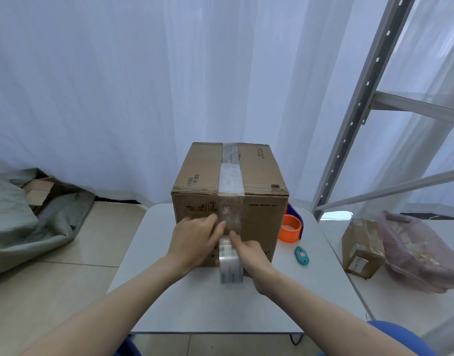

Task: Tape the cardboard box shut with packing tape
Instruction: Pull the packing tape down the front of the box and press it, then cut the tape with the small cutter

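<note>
A brown cardboard box (262, 176) stands on a small white table (208, 304), its top flaps closed. A strip of clear tape (231, 176) runs along the top seam and down the front face. My left hand (195, 240) lies flat against the front of the box, fingers pressing the tape end there. My right hand (249, 253) grips a roll of clear packing tape (229, 268) just below, against the box's front face. The roll is still joined to the strip.
An orange tape dispenser (290, 228) sits right of the box, with a teal box cutter (301, 255) in front of it. A second table at right holds a small cardboard box (362, 247) and a pink plastic bag (413, 253). Metal shelving (354, 124) rises at right; grey fabric (28, 222) lies on the floor at left.
</note>
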